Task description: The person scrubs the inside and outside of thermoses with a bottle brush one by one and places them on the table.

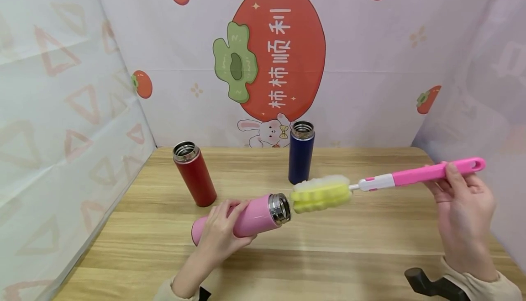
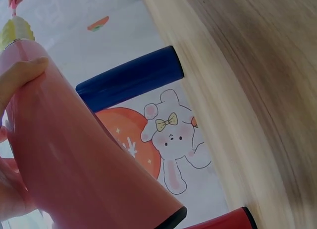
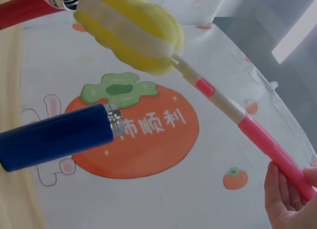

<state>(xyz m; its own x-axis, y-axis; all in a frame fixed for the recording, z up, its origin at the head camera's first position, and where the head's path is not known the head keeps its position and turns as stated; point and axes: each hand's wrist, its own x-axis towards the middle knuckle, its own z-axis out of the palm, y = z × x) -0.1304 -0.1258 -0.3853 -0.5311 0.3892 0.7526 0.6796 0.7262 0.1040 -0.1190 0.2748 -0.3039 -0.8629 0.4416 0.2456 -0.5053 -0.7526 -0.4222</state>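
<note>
My left hand grips a pink thermos bottle round its body, tilted with its open steel mouth facing right. In the left wrist view the pink bottle fills the near side, its dark base at lower right. My right hand pinches the pink handle of a bottle brush near its looped end. The yellow and white sponge head points left, its tip right at the bottle's mouth. The right wrist view shows the sponge head beside the steel rim and the fingers on the handle.
A red bottle without a lid stands on the wooden table at the left. Farther back stands a lidless dark blue bottle, behind the sponge head. A printed cloth backdrop rises behind the table, with cloth walls at both sides.
</note>
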